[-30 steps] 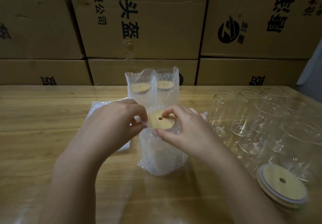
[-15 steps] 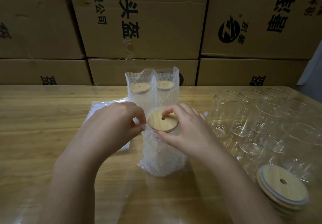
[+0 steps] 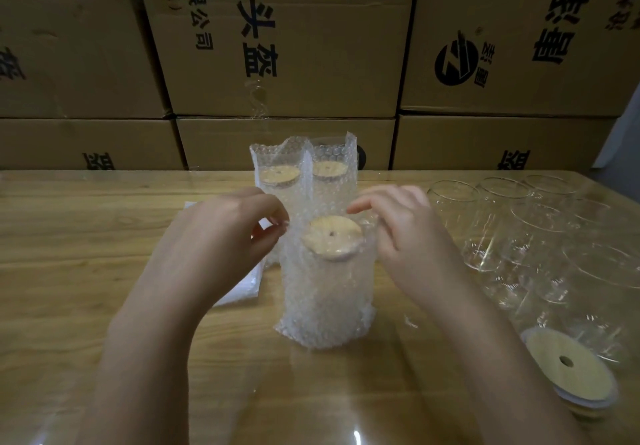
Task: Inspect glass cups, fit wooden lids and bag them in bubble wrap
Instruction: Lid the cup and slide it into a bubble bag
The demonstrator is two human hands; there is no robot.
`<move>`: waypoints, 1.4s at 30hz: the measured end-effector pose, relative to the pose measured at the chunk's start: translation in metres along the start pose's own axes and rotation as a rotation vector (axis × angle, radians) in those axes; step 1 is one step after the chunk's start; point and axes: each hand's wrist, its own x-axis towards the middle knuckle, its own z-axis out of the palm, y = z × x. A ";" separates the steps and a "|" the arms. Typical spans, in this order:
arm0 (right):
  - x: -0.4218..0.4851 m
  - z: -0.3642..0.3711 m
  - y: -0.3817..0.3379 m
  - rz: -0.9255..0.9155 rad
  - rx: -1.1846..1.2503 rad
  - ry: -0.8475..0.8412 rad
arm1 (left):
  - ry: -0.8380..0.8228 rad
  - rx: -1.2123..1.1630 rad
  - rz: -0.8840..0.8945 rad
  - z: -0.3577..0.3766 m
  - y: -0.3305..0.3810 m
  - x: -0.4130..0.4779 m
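A glass cup with a wooden lid (image 3: 332,238) stands in a bubble wrap bag (image 3: 325,292) at the table's middle. The bag's rim reaches above the lid. My left hand (image 3: 221,237) pinches the rim's left edge between thumb and forefinger. My right hand (image 3: 408,233) grips the rim's right edge, its forefinger stretched over the lid. Two bagged cups (image 3: 277,174) (image 3: 330,167) with lids stand just behind. Several bare glass cups (image 3: 502,223) stand at the right.
A stack of wooden lids (image 3: 571,372) lies at the near right. Flat bubble wrap bags (image 3: 242,289) lie under my left wrist. Cardboard boxes (image 3: 311,46) wall off the back of the wooden table (image 3: 69,237).
The bag's rim has come up over the lid, which now shows through the bubble wrap. My right hand has left the lid's edge for the bag's right edge.
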 end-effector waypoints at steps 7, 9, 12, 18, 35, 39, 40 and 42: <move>-0.001 -0.012 0.015 0.076 -0.119 -0.035 | 0.005 -0.034 -0.052 -0.001 -0.008 -0.001; -0.001 -0.015 0.016 0.073 -0.069 -0.054 | -0.008 -0.067 -0.046 -0.001 -0.008 -0.002; -0.001 -0.017 0.018 0.073 -0.043 -0.087 | 0.002 -0.109 -0.027 -0.002 -0.005 -0.001; 0.001 -0.021 0.017 0.028 -0.050 0.053 | 0.115 -0.001 -0.027 0.000 -0.006 0.001; 0.002 -0.020 0.020 0.073 -0.086 0.016 | 0.070 -0.030 -0.062 0.014 -0.012 0.005; 0.002 -0.018 0.021 0.046 -0.035 0.095 | 0.138 -0.024 -0.050 0.016 -0.014 0.007; 0.002 -0.017 0.021 0.040 -0.030 0.114 | 0.155 -0.030 -0.040 0.017 -0.014 0.007; 0.003 -0.017 0.020 0.038 -0.028 0.143 | 0.173 -0.059 -0.027 0.017 -0.015 0.008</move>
